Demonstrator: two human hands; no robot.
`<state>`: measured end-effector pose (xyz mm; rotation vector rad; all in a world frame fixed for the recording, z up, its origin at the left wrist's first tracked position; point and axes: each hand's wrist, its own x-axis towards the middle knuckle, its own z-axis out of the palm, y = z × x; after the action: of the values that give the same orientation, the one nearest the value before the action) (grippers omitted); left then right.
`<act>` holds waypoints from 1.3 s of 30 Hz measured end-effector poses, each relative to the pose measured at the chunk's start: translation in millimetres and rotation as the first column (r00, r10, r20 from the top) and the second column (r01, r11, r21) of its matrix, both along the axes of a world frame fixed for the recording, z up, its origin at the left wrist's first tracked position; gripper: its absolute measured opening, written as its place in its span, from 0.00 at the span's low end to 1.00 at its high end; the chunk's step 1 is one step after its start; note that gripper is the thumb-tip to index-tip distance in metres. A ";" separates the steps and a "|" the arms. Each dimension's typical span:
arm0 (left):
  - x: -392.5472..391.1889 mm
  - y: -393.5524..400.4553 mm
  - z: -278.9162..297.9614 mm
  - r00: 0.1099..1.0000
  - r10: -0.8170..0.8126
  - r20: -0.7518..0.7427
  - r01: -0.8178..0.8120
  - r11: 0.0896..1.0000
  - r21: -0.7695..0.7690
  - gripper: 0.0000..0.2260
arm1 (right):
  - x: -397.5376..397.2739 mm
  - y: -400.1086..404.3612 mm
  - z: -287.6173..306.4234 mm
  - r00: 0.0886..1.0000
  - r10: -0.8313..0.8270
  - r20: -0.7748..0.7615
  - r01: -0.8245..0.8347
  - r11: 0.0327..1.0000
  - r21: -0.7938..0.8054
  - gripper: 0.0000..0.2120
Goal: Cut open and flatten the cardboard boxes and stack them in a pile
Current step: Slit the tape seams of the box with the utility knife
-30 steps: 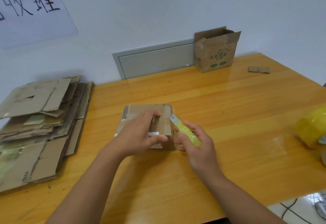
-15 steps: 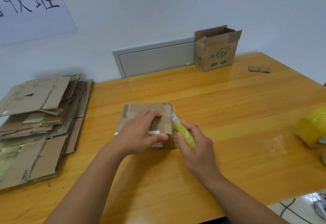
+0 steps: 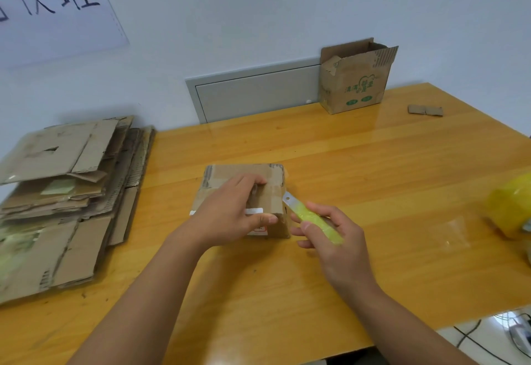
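Left hand (image 3: 230, 215) still clamping small box (image 3: 270, 189); right hand (image 3: 330, 235), gripping yellow knife (image 3: 313, 218), now drawn back.

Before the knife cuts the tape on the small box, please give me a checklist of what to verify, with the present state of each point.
1. Small brown taped cardboard box is held steady: ok, the left hand grips it from above on the wooden table.
2. Yellow-green utility knife is held firmly: ok, the right hand grips its handle.
3. Blade is out: ok, metal tip shows beside the box's right edge.
4. Left thumb is away from the blade path: not ok, it lies on the box's near right corner, close to the blade.
5. Blade touches the tape seam: cannot tell.
6. Pile of flattened brown cardboard is ready at the left: ok.
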<state>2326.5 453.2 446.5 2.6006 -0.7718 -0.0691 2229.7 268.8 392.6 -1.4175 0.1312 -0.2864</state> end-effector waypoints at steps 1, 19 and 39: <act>-0.1 -0.1 0.1 1.000 0.000 0.000 0.000 1.000 0.000 0.32 | -1.0 -0.9 -0.4 1.000 0.006 0.006 -0.006 1.000 -0.002 0.12; 4.9 0.0 22.1 0.984 -0.091 -0.151 0.100 0.994 0.053 0.31 | 72.4 -3.9 26.3 0.982 0.016 0.187 0.072 0.888 -0.454 0.11; -13.3 19.8 26.1 0.892 0.439 -0.107 -0.421 0.894 0.157 0.36 | 76.6 10.1 -0.4 0.928 -0.008 0.374 0.236 0.789 -0.568 0.18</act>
<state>2313.2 473.0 472.6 2.7914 -0.1308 -0.1720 2306.3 278.9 392.1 -1.9738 -0.1871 -0.7423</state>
